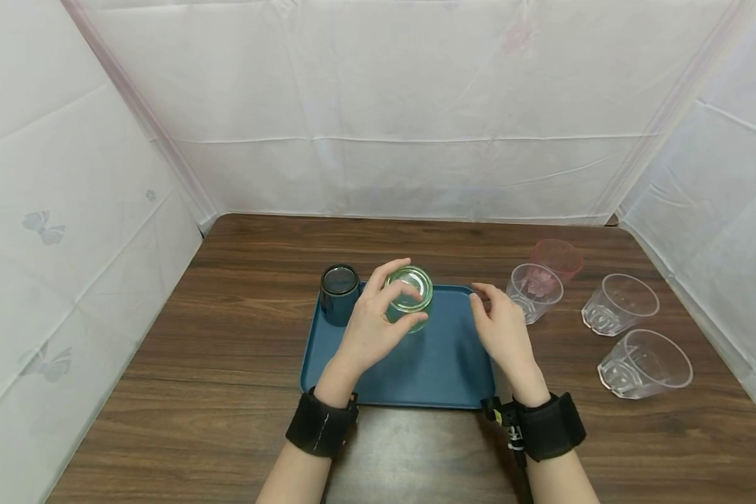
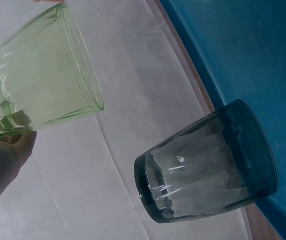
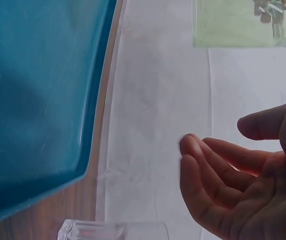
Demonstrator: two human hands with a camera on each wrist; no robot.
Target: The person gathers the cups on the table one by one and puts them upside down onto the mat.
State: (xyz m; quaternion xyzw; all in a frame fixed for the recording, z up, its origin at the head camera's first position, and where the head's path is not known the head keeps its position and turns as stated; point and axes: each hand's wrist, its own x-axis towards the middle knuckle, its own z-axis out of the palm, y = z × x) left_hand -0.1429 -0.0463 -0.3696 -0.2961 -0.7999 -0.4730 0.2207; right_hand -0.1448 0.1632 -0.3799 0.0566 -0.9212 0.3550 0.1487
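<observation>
My left hand (image 1: 373, 318) grips a green drinking glass (image 2: 40, 70) by its base end, fingers on one side and thumb on the other. The glass is upside down, held above the blue tray (image 1: 444, 371) with a gap under its rim. Left of it, a dark grey glass (image 1: 339, 297) stands mouth down on the tray's back left part. My right hand (image 1: 502, 329) hovers over the tray's right edge, fingers loosely bent and thumb apart, with nothing in it. The nearest glass to it is a clear one (image 1: 532, 297).
On the table (image 1: 195, 350) right of the tray stand two more clear glasses, one farther back (image 1: 617, 304) and one nearer (image 1: 642, 365), both mouth up. A pink glass (image 1: 561, 257) is behind the first clear one. White sheeting (image 1: 384, 105) hangs behind and at both sides.
</observation>
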